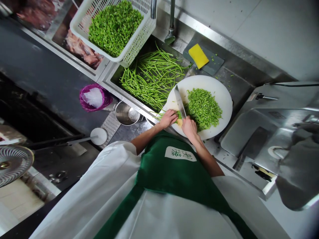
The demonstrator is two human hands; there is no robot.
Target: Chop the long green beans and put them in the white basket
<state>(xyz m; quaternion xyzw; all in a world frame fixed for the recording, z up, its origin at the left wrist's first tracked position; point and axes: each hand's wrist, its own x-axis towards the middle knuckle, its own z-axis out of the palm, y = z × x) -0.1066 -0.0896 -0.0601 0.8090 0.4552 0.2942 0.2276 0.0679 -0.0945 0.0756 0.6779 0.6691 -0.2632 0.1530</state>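
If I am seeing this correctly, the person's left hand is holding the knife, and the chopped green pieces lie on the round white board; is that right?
Not quite: the head view shows the knife in the right hand, while the left hand holds green stalks. The chopped green pieces do lie on the round white board.

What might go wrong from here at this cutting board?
The left hand holds green stalks close to the knife in the right hand, so a slip might cut it. The chopped pieces reach near the board's edge and could spill. The white basket sits close to what looks like raw meat, so splashes might contaminate its greens.
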